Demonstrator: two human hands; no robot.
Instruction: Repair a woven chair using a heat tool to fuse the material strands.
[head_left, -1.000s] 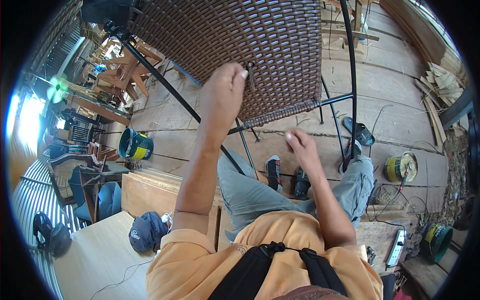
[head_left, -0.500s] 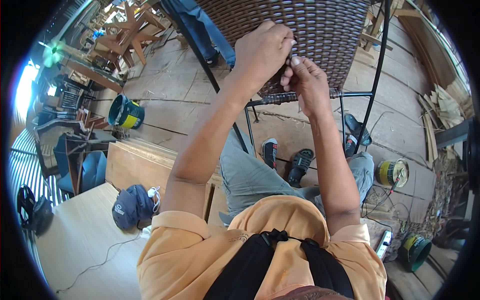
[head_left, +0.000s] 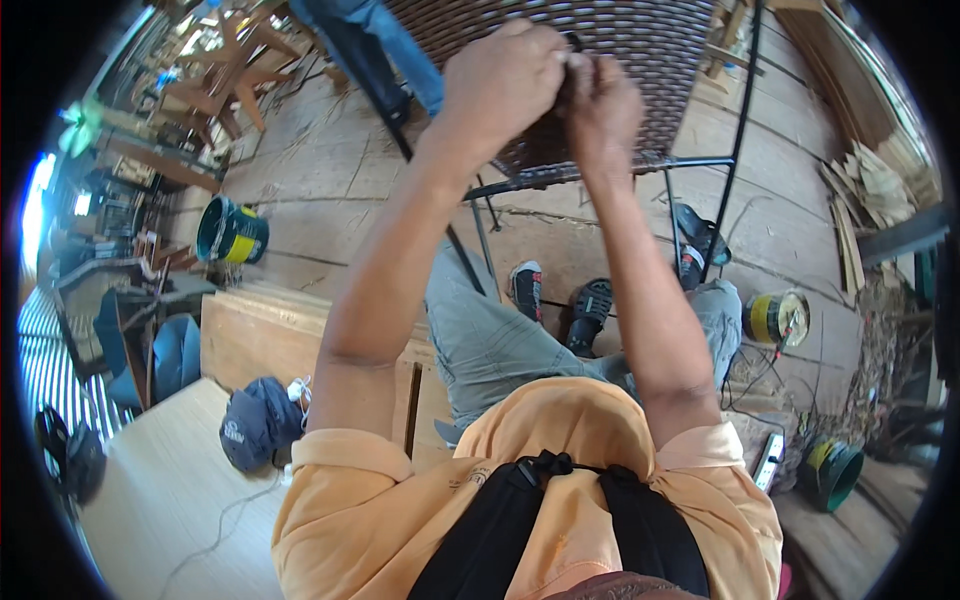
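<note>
A dark brown woven wicker panel (head_left: 655, 75) stretches over a black metal frame (head_left: 742, 110) in front of me. Over its middle my two hands meet, fingers closed. My left hand (head_left: 505, 80) pinches with thumb and forefinger at a dark wicker strand (head_left: 573, 42), a short loop of which pokes out between the hands. My right hand (head_left: 603, 110), slightly blurred, is closed on the same strand, touching the left fingertips. Most of the strand is hidden by my fingers. The panel's lower edge is wrapped round a bar below my hands.
Beyond the frame stands a person in blue jeans (head_left: 385, 45). A green bucket (head_left: 232, 230) sits on the plank floor at left. Stacked boards (head_left: 265, 335) and a dark cap (head_left: 262, 425) lie beside me. At right are an open can (head_left: 776, 318), a power strip (head_left: 769, 462) and another bucket (head_left: 833, 475).
Both hands have moved a little up and left in the picture, with the whole scene shifting the same way. My right hand has turned and its fingers have drawn closer to the left.
</note>
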